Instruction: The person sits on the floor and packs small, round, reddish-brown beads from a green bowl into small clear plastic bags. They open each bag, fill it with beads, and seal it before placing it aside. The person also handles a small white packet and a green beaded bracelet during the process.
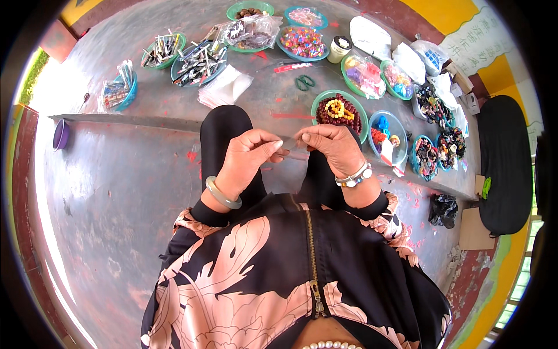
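Note:
In front of my knees, both hands are raised close together with fingers pinched. Between them is a thin, see-through plastic bag (290, 146), hard to make out against the grey floor. My left hand (251, 156), with a pale bangle at the wrist, grips one side of it. The other side is pinched by my right hand (332, 148), which wears a watch and bracelet. Beyond my left knee lies a stack of clear flat bags (226, 87). Just past my right hand, a green bowl (318, 106) holds dark red and yellow bead strings.
Scissors (304, 82) with green handles lie on the raised step. Bowls of pens (200, 63), colourful small pieces (303, 42) and hair ties (426, 157) stand around. A blue-rimmed basin (401, 128) is near my right knee. A purple bowl (60, 135) sits far left.

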### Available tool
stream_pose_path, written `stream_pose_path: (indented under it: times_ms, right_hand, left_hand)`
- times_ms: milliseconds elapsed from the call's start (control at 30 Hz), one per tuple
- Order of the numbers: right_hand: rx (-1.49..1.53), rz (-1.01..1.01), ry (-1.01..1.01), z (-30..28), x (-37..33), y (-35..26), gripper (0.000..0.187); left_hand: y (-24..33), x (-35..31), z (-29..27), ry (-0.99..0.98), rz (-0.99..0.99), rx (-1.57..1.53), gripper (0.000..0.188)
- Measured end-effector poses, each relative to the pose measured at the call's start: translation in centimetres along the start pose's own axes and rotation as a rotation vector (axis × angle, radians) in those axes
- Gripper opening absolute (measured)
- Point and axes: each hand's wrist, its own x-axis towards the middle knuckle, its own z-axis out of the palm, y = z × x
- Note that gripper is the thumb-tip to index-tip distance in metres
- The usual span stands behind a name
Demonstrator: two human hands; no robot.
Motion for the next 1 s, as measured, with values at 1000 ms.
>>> stream_pose_path:
  times_ms: [1000]
  right_hand:
    - [0.027,0.021,-0.015,-0.7,-0.8,2.3,0.016]
  left_hand:
    - [0.0,0.3,1.8,0.007,-0.124,0.032,0.016]
